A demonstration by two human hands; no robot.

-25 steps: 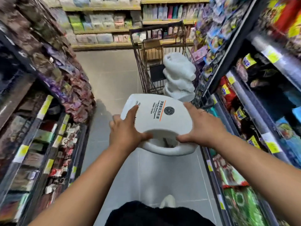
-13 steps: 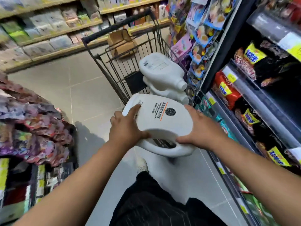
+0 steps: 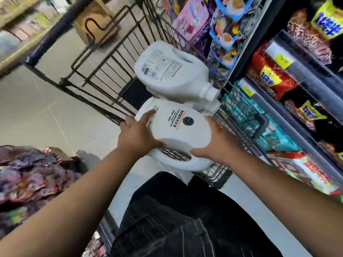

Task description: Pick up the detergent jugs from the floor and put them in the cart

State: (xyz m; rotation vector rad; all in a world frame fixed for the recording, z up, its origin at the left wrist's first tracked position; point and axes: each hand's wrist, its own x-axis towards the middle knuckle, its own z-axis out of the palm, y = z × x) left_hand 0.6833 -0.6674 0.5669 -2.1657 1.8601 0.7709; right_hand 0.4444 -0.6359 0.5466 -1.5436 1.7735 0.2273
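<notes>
I hold a white detergent jug (image 3: pixel 178 132) flat between both hands, label up, handle toward me, over the near end of the black wire cart (image 3: pixel 104 75). My left hand (image 3: pixel 137 134) grips its left side and my right hand (image 3: pixel 217 143) its right side by the handle. Another white jug (image 3: pixel 167 71) lies in the cart on its side, cap pointing right, stacked on at least one more white jug that is mostly hidden beneath it.
Snack shelves (image 3: pixel 297 89) stand close along the cart's right side. A display of purple packets (image 3: pixel 27 179) sits at lower left. A brown paper bag (image 3: pixel 94 21) hangs at the cart's far end. My dark trousers (image 3: pixel 185 219) fill the bottom; grey floor tiles (image 3: pixel 37 112) lie to the left.
I have stepped up to the cart, carrying the jug forward in both hands until it is over the cart's near end. The grip is the same.
</notes>
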